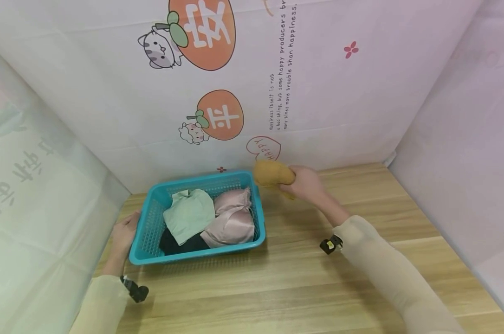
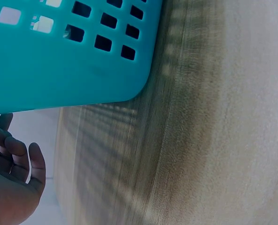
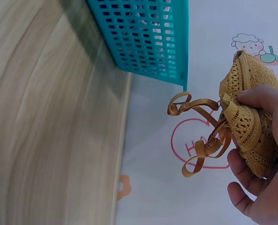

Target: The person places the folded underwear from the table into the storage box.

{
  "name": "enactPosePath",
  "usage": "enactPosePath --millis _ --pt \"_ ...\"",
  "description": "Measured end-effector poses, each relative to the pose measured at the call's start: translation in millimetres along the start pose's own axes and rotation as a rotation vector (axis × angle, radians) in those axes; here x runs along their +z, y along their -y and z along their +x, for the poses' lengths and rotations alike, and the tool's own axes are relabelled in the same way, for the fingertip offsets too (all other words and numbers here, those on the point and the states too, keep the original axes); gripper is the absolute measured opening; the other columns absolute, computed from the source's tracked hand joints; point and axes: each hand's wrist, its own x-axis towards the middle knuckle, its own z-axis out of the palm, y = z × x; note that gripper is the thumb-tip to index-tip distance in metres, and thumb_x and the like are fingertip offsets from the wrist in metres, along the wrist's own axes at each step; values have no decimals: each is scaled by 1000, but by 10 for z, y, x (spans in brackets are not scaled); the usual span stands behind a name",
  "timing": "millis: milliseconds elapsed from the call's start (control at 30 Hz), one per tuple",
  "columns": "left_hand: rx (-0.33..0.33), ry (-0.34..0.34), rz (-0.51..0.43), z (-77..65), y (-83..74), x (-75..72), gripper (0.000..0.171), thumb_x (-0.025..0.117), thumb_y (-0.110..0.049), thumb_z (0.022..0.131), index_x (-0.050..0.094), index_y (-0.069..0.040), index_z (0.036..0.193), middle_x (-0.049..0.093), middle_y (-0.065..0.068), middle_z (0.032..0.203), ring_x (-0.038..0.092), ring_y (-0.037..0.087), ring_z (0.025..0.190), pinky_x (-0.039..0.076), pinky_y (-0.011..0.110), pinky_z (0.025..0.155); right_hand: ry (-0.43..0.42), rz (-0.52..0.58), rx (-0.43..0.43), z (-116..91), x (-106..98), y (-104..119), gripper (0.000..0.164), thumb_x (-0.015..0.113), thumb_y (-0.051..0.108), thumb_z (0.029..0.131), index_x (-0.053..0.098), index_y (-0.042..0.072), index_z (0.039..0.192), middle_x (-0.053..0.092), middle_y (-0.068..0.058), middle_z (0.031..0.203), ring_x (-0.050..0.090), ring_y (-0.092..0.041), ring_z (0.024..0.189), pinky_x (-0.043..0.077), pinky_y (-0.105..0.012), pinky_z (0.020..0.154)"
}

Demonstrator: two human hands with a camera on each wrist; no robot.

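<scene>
My right hand grips a folded mustard-yellow lace bra just off the basket's right end, at the back. In the right wrist view, the thumb lies over the lace of the bra and its thin straps dangle loose. My left hand holds the left rim of a turquoise plastic basket; its other fingers curl loosely below the rim in the left wrist view. Inside the basket lie a pale green garment, a pink satin bra and a black garment partly hidden underneath.
The basket stands on a wood-grain table, close to the back wall. A white printed cloth covers that wall, and pale cloth walls rise at both sides. Small black wrist cameras sit by both cuffs.
</scene>
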Motion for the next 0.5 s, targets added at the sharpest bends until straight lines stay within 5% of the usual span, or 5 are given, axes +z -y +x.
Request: enactPosePath --millis 500 --pt "1 23 -38 -24 -12 -10 83 30 -70 98 40 -7 151 36 23 158 36 48 144 39 60 113 4 46 -28 71 45 229 27 78 38 80 64 15 84 66 0 75 57 -18 67 45 -30 60"
